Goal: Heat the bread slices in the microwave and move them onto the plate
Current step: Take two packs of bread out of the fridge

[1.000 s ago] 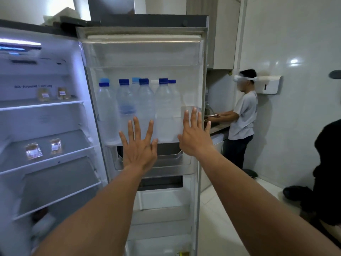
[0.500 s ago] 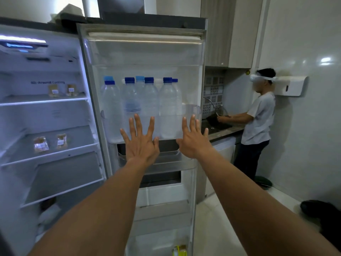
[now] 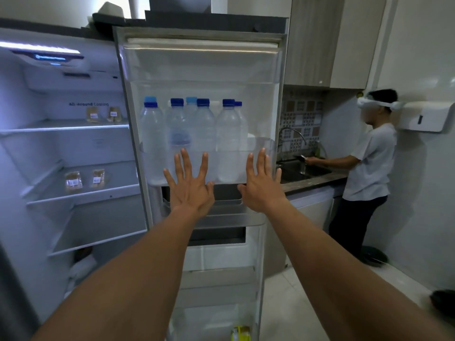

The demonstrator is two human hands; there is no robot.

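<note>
Both hands held out flat before an open fridge door in a small kitchen.

The left hand [image 3: 189, 190] and right hand [image 3: 262, 188] have fingers spread, holding nothing, in front of the water bottles [image 3: 197, 139] in the fridge door [image 3: 202, 62]. Small wrapped bread packets [image 3: 85, 179] lie on a fridge shelf [image 3: 81, 196] at left; another pair sits higher. Far right, a person [image 3: 369, 163] stands at the sink in the dark surface [image 3: 317, 182].

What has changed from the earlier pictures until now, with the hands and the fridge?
The view turned right, so the sink counter shows more. Nothing was taken or let go. Both hands, left and right, stay open and spread before the fridge door; the bottles and shelf packets are unmoved.
</note>
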